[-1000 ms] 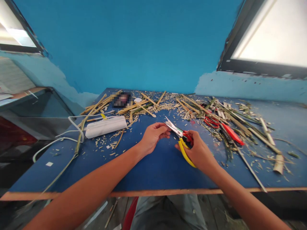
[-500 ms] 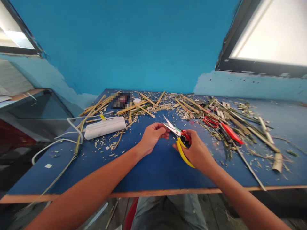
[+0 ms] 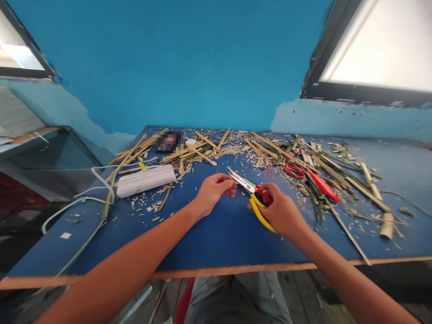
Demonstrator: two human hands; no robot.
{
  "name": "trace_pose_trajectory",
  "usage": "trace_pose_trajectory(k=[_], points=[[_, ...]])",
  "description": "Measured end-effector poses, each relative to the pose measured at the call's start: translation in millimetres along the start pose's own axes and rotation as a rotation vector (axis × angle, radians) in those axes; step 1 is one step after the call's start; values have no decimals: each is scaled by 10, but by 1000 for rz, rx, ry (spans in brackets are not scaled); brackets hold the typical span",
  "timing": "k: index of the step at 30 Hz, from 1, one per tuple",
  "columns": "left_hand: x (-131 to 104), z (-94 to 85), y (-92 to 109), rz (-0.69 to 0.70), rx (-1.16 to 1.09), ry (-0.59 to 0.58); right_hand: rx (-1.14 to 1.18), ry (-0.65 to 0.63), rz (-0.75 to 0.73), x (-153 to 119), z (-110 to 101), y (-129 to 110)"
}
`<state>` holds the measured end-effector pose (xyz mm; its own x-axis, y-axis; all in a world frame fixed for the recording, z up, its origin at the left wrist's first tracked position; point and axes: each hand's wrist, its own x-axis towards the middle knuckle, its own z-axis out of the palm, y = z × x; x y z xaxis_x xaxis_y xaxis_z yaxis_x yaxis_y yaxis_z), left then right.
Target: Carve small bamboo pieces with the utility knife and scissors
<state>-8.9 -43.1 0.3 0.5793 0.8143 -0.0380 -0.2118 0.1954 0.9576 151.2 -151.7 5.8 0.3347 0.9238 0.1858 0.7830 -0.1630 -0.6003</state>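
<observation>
My right hand [image 3: 283,211] grips a pair of scissors [image 3: 249,185] by its handles, one yellow and one red. The blades point up and to the left, nearly closed, with the tips just past the fingertips of my left hand [image 3: 215,191]. Thumb and fingers of that left hand are pinched together close beside the blades. Whatever lies in the pinch is too small to make out. Both hands are above the middle of the blue table [image 3: 202,243].
A white power strip [image 3: 146,181] with cables lies at the left. Bamboo strips [image 3: 202,150] and shavings spread along the back. At the right are a red-handled tool [image 3: 324,185], red scissors [image 3: 294,170] and more bamboo pieces [image 3: 369,193]. A blue wall [image 3: 202,67] stands behind.
The scissor blades have come closer together, from clearly apart to nearly closed. My left hand keeps its pinch. The whole view has shifted slightly.
</observation>
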Motion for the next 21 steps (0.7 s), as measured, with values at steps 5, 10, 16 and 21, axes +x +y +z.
trace_pose_trajectory(k=[5,10,16,21], points=[[9,-4,-9,-20,16,9,-28,-5,-1,-3,4,9],[17,-5,-15,17,89,40,-54,-43,-10,15,16,17],[-4,4,4,66,250,22,-25,-24,-35,13,35,12],[-26,25,19,55,220,-4,-8,-19,-62,15,7,8]])
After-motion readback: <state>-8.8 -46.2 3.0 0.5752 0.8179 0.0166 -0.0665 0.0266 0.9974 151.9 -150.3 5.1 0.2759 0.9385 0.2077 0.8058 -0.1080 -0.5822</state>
